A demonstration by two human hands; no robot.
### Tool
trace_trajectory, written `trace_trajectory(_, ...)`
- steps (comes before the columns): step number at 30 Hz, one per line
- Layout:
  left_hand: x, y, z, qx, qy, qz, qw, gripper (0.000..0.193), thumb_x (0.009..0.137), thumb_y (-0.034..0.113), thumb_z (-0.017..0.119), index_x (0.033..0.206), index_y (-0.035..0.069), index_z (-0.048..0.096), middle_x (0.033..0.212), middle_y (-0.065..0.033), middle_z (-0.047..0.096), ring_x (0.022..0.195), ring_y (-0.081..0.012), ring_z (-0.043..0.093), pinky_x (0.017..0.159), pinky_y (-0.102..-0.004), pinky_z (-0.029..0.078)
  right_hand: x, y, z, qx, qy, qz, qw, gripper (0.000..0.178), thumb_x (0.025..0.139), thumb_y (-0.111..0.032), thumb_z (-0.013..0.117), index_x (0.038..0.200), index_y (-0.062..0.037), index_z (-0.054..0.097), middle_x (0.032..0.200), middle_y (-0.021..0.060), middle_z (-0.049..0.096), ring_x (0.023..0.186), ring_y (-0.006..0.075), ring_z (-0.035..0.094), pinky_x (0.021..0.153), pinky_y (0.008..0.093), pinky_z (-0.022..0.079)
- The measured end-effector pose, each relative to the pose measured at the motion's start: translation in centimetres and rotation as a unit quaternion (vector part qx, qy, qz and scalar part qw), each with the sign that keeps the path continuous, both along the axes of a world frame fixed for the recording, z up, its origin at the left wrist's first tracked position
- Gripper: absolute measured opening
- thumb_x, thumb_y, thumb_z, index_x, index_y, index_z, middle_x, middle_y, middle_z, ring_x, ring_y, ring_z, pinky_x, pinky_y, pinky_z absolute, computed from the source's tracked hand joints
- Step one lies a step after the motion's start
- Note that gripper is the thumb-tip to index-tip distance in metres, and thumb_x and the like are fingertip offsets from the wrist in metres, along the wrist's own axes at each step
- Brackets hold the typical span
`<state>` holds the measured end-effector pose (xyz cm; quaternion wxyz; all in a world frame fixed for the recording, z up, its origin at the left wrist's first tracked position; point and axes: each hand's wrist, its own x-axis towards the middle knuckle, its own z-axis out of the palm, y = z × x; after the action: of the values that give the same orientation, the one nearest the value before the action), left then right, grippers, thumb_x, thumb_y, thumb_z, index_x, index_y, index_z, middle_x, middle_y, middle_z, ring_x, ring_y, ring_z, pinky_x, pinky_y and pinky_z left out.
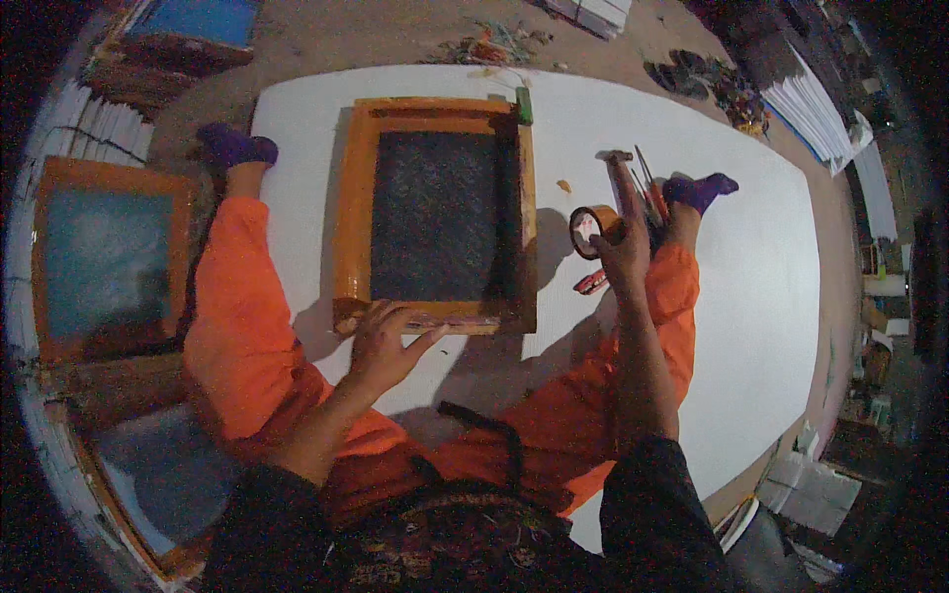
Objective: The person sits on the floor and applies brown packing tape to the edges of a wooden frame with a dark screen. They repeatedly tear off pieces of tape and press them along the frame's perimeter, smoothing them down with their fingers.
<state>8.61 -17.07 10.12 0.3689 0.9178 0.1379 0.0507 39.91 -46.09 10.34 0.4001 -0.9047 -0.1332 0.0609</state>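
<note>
A wooden frame with a dark mesh-like panel inside it stands on a white board between my legs. My left hand rests on the frame's near edge, fingers over the wood and thumb spread to the right. On the right, my right hand is closed around the handle of a hammer, its head pointing away from me. A roll of brown tape stands right beside that hand, close to the thumb. Below it lies a small red tool, its kind unclear.
Red-handled screwdrivers lie by my right foot. A green object sits at the frame's far right corner. More framed panels lean at the left, near stacked white sheets. Paper stacks and footwear are at the far right.
</note>
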Motion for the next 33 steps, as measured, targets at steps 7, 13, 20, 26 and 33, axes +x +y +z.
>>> trace_trajectory(7, 3.4, -4.3, 1.3, -0.518, 0.051, 0.164, 0.838, 0.058, 0.102, 0.055, 0.057, 0.113, -0.001, 0.070, 0.104, -0.0076, 0.073, 0.097, -0.0189, 0.067, 0.090, -0.0320, 0.051, -9.2, 1.9, 3.9, 0.225, 0.075, 0.015, 0.971, 0.063, 0.078, 0.001, 0.079, 0.135, 0.0012, 0.052, 0.124, 0.0097, 0.060, 0.108, 0.0207, 0.062, 0.092, 0.0355, 0.054)
trace_trajectory(13, 3.5, -6.9, 2.5, -0.455, -0.007, 0.190, 0.870, 0.065, 0.107, 0.055, 0.045, 0.131, -0.002, 0.063, 0.115, -0.0080, 0.070, 0.108, -0.0180, 0.063, 0.099, -0.0310, 0.046, -16.2, 3.2, 6.4, 0.202, -0.026, 0.119, 0.972, 0.058, 0.083, -0.005, 0.082, 0.133, -0.0001, 0.054, 0.125, 0.0104, 0.060, 0.117, 0.0220, 0.061, 0.100, 0.0373, 0.051)
trace_trajectory(20, 1.9, -5.4, 9.3, -0.435, 0.040, 0.163, 0.885, 0.065, 0.108, 0.056, 0.041, 0.126, -0.002, 0.064, 0.120, -0.0110, 0.066, 0.116, -0.0201, 0.057, 0.106, -0.0348, 0.041, -18.1, 4.2, 6.3, 0.130, -0.094, 0.194, 0.968, 0.059, 0.079, -0.002, 0.084, 0.131, -0.0013, 0.056, 0.125, 0.0124, 0.061, 0.115, 0.0239, 0.064, 0.096, 0.0372, 0.056)
trace_trajectory(26, 1.6, -5.5, 7.4, -0.427, 0.099, 0.212, 0.873, 0.078, 0.104, 0.064, 0.041, 0.133, -0.006, 0.061, 0.128, -0.0202, 0.066, 0.127, -0.0263, 0.057, 0.111, -0.0372, 0.039, -18.4, 4.5, 5.3, 0.070, -0.138, 0.213, 0.965, 0.060, 0.077, 0.002, 0.084, 0.131, -0.0010, 0.058, 0.121, 0.0127, 0.061, 0.108, 0.0236, 0.065, 0.091, 0.0356, 0.059)
trace_trajectory(33, 1.5, -5.3, 3.9, -0.483, 0.027, 0.161, 0.860, 0.082, 0.104, 0.066, 0.040, 0.137, -0.007, 0.058, 0.134, -0.0224, 0.062, 0.129, -0.0287, 0.056, 0.112, -0.0399, 0.039, -18.6, 4.1, 4.2, 0.043, -0.149, 0.221, 0.963, 0.061, 0.077, 0.001, 0.084, 0.132, -0.0017, 0.058, 0.122, 0.0147, 0.063, 0.107, 0.0240, 0.066, 0.088, 0.0356, 0.059)
